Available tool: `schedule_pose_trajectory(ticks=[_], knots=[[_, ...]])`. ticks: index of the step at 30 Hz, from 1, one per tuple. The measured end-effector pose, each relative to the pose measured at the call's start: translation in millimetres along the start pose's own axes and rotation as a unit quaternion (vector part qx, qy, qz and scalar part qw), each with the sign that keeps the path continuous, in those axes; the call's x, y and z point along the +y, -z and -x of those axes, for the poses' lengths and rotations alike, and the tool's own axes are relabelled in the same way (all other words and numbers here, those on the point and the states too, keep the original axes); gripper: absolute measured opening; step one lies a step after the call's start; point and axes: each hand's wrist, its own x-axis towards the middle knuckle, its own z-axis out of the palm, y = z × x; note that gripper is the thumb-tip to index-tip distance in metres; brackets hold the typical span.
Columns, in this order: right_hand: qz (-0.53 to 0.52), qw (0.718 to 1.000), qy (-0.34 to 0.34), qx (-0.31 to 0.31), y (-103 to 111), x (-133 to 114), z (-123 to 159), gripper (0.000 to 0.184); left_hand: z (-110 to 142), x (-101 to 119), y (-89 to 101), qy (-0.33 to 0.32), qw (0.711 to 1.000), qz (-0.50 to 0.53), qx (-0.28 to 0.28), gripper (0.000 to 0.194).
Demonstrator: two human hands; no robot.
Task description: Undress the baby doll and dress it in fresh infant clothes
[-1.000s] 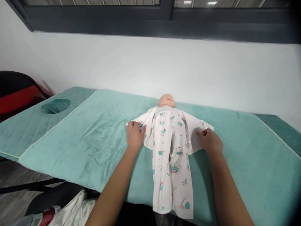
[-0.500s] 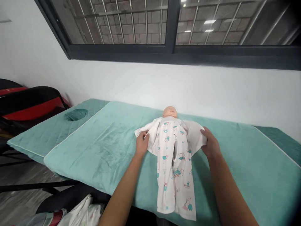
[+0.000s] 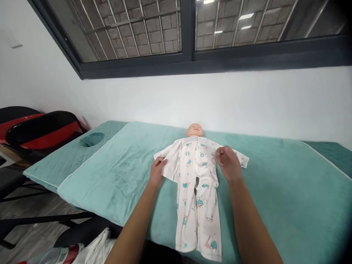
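A baby doll (image 3: pixel 194 129) lies face up on the bed, its head toward the wall. It wears a white baby shirt (image 3: pixel 202 156) printed with small teal figures, the sleeves spread to both sides. Matching baby trousers (image 3: pixel 185 216) cover the legs and reach toward the near edge. My left hand (image 3: pixel 157 172) pinches the edge of the shirt's left front panel, which is held out plain side up. Beside the right side of the doll's chest is my right hand (image 3: pixel 228 162), fingers curled in with nothing visible in them. It hides part of the right sleeve.
The teal padded massage bed (image 3: pixel 110 176) has a face hole (image 3: pixel 92 139) at its left end. Black and red chairs (image 3: pixel 52 134) stand at the left. White cloth (image 3: pixel 93 249) lies on a dark seat at lower left. Behind are a white wall and barred window.
My right hand has let go of the shirt's right front panel, which now lies across the doll's chest, printed side up. My left hand still holds the left panel. The view has tilted slightly.
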Motion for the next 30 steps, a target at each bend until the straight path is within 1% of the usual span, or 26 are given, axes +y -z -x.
schedule_pose_trajectory(ticks=[3, 5, 7, 9, 10, 11, 13, 14, 15, 16, 17, 18, 19, 20, 21, 22, 23, 24, 25, 26, 28, 30], knots=[[0.100, 0.995, -0.026, -0.013, -6.2, 6.0, -3.2, 0.039, 4.5, 19.1, -15.8, 0.001, 0.999, 0.030, -0.035, 0.033], [0.183, 0.983, -0.022, -0.023, -12.3, 9.0, -2.7, 0.043, 6.6, 37.2, -32.7, -0.026, 0.997, 0.041, -0.061, 0.032], [0.236, 0.971, -0.007, -0.030, -15.1, 10.4, -1.2, 0.044, 11.5, 54.5, -52.8, -0.071, 0.995, 0.007, -0.069, 0.029], [0.250, 0.968, -0.008, -0.032, -14.4, 10.5, 0.3, 0.044, 22.5, 65.9, -72.5, -0.112, 0.988, -0.071, -0.075, 0.026], [0.247, 0.968, -0.013, -0.032, -13.5, 10.4, 0.7, 0.043, 30.9, 68.3, -81.0, -0.125, 0.980, -0.115, -0.101, 0.026], [0.243, 0.969, -0.018, -0.031, -12.6, 10.5, 0.8, 0.043, 41.2, 68.5, -88.0, -0.135, 0.968, -0.155, -0.144, 0.026], [0.239, 0.970, -0.020, -0.031, -11.9, 11.3, 0.2, 0.041, 65.5, 64.1, -96.1, -0.154, 0.929, -0.212, -0.262, 0.028], [0.238, 0.971, -0.017, -0.031, -12.2, 11.9, -0.2, 0.040, 77.8, 60.7, -96.8, -0.168, 0.907, -0.227, -0.312, 0.030], [0.237, 0.971, -0.014, -0.028, -12.7, 12.6, -0.8, 0.040, 88.8, 57.6, -95.5, -0.186, 0.890, -0.233, -0.345, 0.031], [0.236, 0.971, -0.012, -0.021, -13.4, 13.0, -1.2, 0.041, 97.7, 55.3, -92.4, -0.206, 0.882, -0.230, -0.357, 0.032], [0.239, 0.971, -0.013, -0.015, -13.9, 12.8, -1.5, 0.042, 103.7, 54.2, -88.0, -0.226, 0.883, -0.219, -0.348, 0.032], [0.246, 0.969, -0.017, -0.013, -14.1, 11.6, -1.5, 0.045, 106.4, 54.6, -82.7, -0.243, 0.893, -0.204, -0.320, 0.032], [0.261, 0.965, -0.025, -0.020, -13.8, 9.3, -1.1, 0.048, 105.9, 56.2, -77.0, -0.257, 0.905, -0.192, -0.280, 0.031], [0.286, 0.957, -0.033, -0.037, -12.9, 5.6, -0.2, 0.051, 102.8, 58.5, -71.3, -0.271, 0.914, -0.191, -0.235, 0.028], [0.321, 0.944, -0.040, -0.064, -11.4, 0.6, 1.3, 0.054, 97.9, 60.9, -65.8, -0.282, 0.917, -0.206, -0.194, 0.022], [0.360, 0.927, -0.045, -0.098, -9.3, -5.6, 3.5, 0.055, 92.2, 62.7, -60.6, -0.288, 0.914, -0.235, -0.164, 0.014], [0.398, 0.906, -0.048, -0.136, -7.0, -12.5, 6.3, 0.055, 86.9, 63.1, -55.6, -0.288, 0.906, -0.273, -0.148, 0.009], [0.431, 0.884, -0.052, -0.173, -4.4, -19.5, 9.7, 0.052, 82.7, 61.6, -50.7, -0.282, 0.896, -0.311, -0.145, 0.018], [0.455, 0.864, -0.056, -0.207, -2.1, -26.2, 13.6, 0.049, 80.1, 57.9, -46.0, -0.274, 0.886, -0.342, -0.153, 0.029], [0.472, 0.847, -0.062, -0.236, -0.2, -32.0, 18.2, 0.045, 79.2, 52.2, -41.3, -0.267, 0.878, -0.362, -0.165, 0.035], [0.490, 0.824, -0.074, -0.276, 1.7, -39.5, 28.8, 0.039, 81.1, 36.2, -33.0, -0.271, 0.870, -0.372, -0.177, 0.037], [0.504, 0.812, -0.067, -0.285, 1.0, -40.7, 40.9, 0.035, 84.5, 18.4, -27.6, -0.289, 0.871, -0.364, -0.159, 0.034]])
